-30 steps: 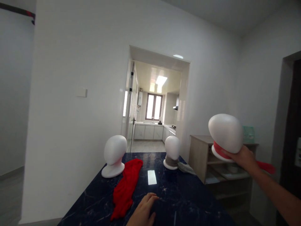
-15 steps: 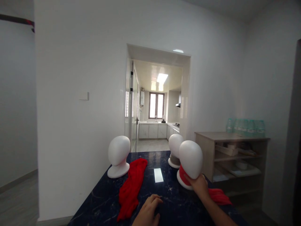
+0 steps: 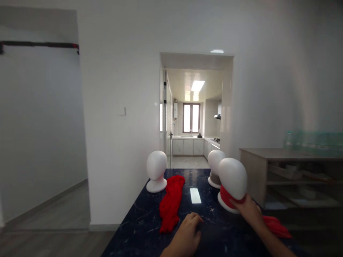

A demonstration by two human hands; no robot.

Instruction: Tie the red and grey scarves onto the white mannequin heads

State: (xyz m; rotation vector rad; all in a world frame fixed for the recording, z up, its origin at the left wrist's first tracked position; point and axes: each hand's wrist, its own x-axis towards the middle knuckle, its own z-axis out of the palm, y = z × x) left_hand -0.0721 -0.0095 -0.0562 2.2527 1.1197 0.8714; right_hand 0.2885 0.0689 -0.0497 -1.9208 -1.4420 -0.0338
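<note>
My right hand (image 3: pixel 249 208) is closed at the neck of the nearest white mannequin head (image 3: pixel 232 178), its thumb against a red scarf (image 3: pixel 226 198) wrapped round that neck. More red fabric (image 3: pixel 277 226) lies to the right, beyond my forearm; whether it is the same piece is hidden. My left hand (image 3: pixel 189 228) is over the table in front of me, fingers loosely bent, thumb apart, holding nothing. Just left of it, a crumpled red scarf (image 3: pixel 171 203) lies spread lengthwise. Behind that scarf a bare white mannequin head (image 3: pixel 157 169) stands upright.
A third mannequin head (image 3: pixel 215 162), with a grey-brown band round its neck, stands behind the nearest one. All stand on a dark blue marbled table (image 3: pixel 142 217). At right is a wooden shelf unit (image 3: pixel 253 167) with bottles (image 3: pixel 308 141) on top. A doorway opens onto a kitchen.
The view has turned to the left, so everything sits further right in the picture. My right hand stays at the nearest head's neck, and my left hand keeps its place near the scarf.
</note>
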